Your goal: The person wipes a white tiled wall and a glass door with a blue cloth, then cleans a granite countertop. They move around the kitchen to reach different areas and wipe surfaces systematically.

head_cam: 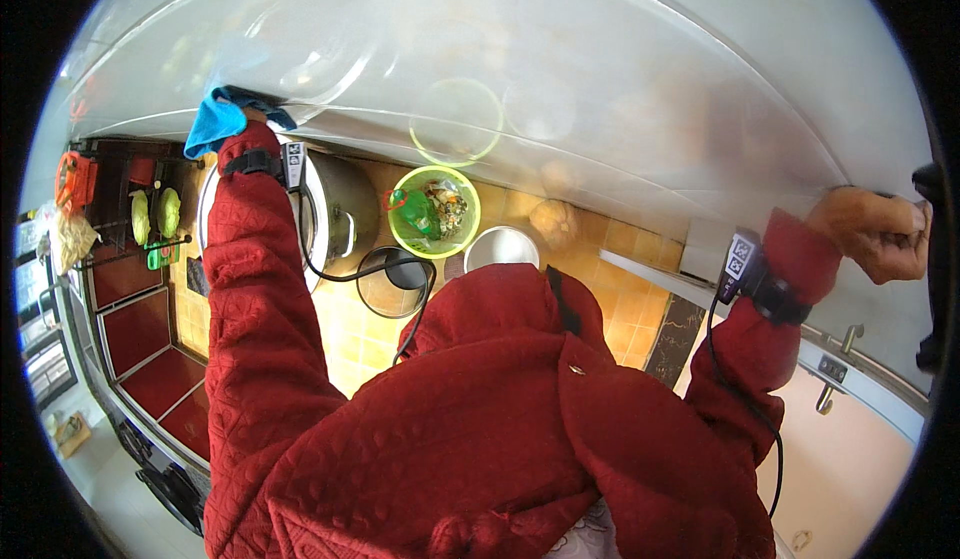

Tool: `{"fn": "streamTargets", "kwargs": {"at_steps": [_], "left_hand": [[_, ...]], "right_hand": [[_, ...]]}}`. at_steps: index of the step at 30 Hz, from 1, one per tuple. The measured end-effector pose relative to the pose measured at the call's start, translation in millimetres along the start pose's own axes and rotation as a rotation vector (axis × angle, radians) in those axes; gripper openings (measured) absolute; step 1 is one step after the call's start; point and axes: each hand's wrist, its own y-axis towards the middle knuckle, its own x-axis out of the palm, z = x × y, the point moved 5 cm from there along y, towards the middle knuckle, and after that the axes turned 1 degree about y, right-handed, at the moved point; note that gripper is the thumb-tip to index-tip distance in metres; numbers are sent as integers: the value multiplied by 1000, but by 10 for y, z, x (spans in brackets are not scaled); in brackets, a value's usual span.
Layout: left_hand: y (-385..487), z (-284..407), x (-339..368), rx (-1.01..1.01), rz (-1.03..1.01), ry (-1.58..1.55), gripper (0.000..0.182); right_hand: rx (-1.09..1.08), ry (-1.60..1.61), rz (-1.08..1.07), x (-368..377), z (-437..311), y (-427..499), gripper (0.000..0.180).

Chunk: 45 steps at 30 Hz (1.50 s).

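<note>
My left hand (256, 114), mostly hidden by its red sleeve and the cloth, presses a blue cloth (212, 128) to the glossy pale wall (480, 41). Below that forearm stands a large metal pot (356, 210), partly covered by the sleeve. Far to the right, my right hand (874, 230) is curled into a fist close to the wall, and I see nothing held in it. A dark shape (927, 274) borders its knuckles at the picture's rim; what it is cannot be made out.
On the tiled floor stand a yellow-green bin (472, 221) with scraps and a green plastic bottle (416, 214), a white bucket (504, 250), a dark-rimmed container (367, 300) and a pumpkin (555, 220). Green vegetables (140, 218) lie on a dark rack at left. A door frame (862, 371) is at right.
</note>
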Motion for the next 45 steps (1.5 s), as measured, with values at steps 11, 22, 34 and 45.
{"fn": "streamTargets", "kwargs": {"at_steps": [11,22,34,45], "left_hand": [[-221,279,388,15,-105,3,37],[-1549,1442,961,68,-100,-217,37],[-2762,2994,588,347,-98,-880,37],[-3762,3908,109,173,-934,-1759,37]], "right_hand": [[20,56,6,-20,132,54,25],[-5,61,10,46,1,-16,17],[165,268,-610,-336,5,-592,25],[461,278,-914,-877,-159,-1462,11]]}}
